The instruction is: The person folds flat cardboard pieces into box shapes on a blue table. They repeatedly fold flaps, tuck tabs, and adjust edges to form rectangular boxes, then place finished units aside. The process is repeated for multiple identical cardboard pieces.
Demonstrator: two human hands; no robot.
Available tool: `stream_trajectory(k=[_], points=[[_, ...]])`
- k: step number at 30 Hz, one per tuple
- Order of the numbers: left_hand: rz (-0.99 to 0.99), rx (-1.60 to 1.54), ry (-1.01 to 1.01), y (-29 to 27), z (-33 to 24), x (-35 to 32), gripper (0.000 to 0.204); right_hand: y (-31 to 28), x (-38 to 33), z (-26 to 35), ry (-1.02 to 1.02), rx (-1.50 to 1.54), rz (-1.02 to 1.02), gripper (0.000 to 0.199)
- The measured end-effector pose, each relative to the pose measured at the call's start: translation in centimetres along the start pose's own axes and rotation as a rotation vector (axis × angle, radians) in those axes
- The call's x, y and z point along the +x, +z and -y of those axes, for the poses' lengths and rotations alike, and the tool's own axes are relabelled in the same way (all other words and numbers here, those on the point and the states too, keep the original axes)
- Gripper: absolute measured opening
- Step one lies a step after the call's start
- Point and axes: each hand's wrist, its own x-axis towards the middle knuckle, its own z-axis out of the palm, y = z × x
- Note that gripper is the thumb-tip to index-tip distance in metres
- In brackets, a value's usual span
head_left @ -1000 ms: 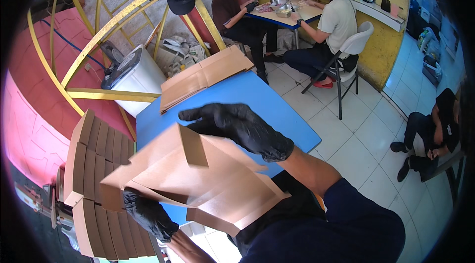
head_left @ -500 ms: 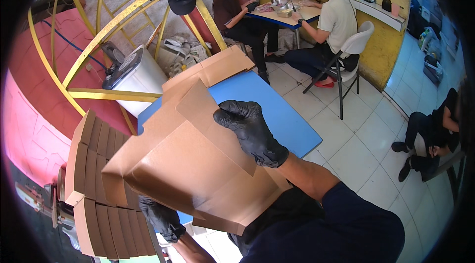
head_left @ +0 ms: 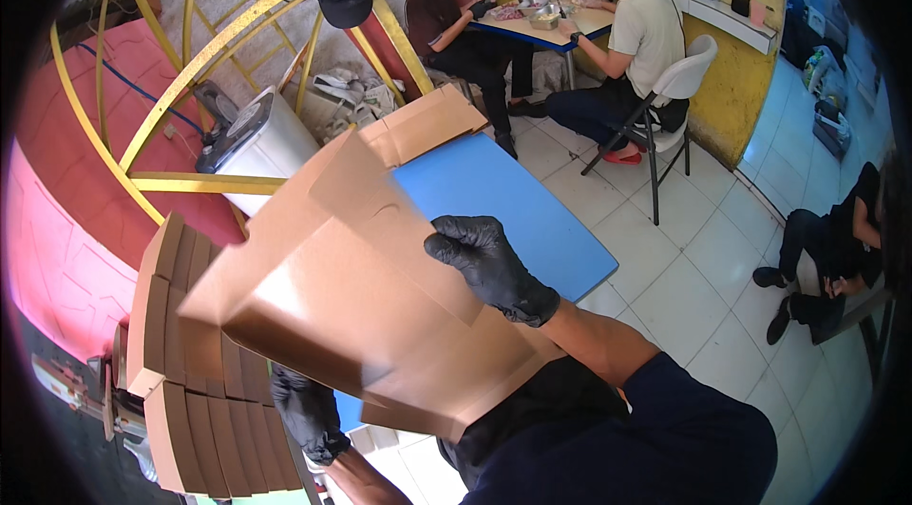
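Both gloved hands clamped on cardboard box [head_left: 361,305], right hand [head_left: 489,267] at top edge, left hand [head_left: 309,415] beneath, blue table [head_left: 513,210] behind

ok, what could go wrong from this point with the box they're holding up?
1. The cardboard box is held up off the blue table, gripped only by the right hand at its edge and the left hand beneath; it might slip or crease.
2. It probably blocks the view of the left hand and the stack of folded boxes alongside, so a swing could knock that stack.
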Motion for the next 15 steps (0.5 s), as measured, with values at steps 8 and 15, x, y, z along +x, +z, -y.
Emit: stream_trajectory(k=[8,15], points=[[-0.164,0.370,0.025,2.0,-2.2,-0.1,0.030,-1.5,0.2,0.2,0.213,0.150,0.338,0.020],[0.201,0.417,0.042,0.9,-3.9,0.0,0.027,-1.7,1.0,-0.5,0.031,-0.213,0.265,0.014]])
